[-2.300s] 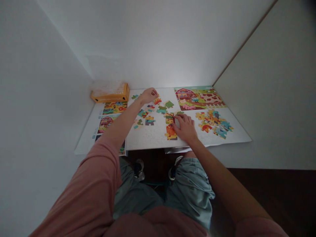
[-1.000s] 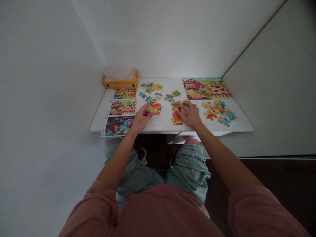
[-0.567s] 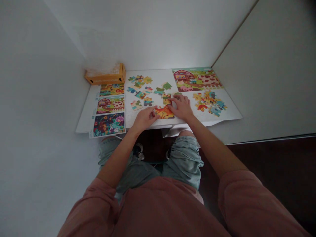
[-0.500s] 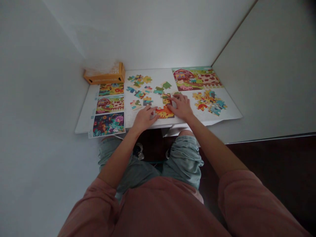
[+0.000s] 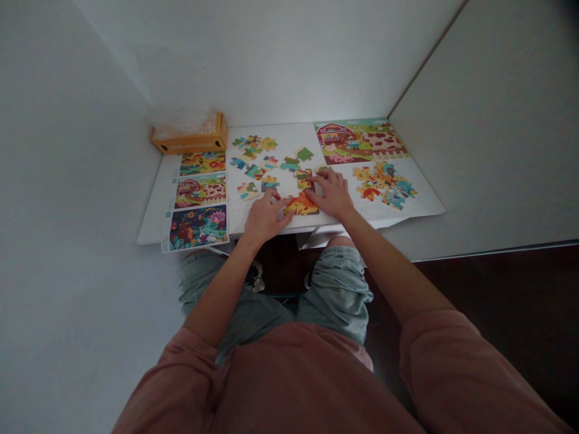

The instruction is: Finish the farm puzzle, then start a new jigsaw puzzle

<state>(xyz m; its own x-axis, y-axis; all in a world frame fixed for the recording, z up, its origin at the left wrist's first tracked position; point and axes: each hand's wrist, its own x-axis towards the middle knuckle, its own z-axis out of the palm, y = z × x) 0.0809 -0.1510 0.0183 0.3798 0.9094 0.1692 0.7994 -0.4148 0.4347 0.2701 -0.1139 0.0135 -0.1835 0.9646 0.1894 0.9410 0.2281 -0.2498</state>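
Jigsaw pieces with bright farm pictures lie on a white board. An orange-and-yellow joined group of pieces sits at the front, with a short column of pieces above it. My left hand rests flat with its fingertips against the group's left end. My right hand lies on the board, its fingers spread and touching the column's right side. Neither hand visibly lifts a piece. The hands hide part of the group's edges.
A large farm picture lies at the back right, with a heap of loose pieces below it. Several small picture cards line the left side, behind them an orange box. More pieces lie at the back. White walls flank the board.
My left hand has come down from the back pieces to the front, and an orange piece now sits beside the column. The view has tilted slightly, shifting the board upward in the frame.
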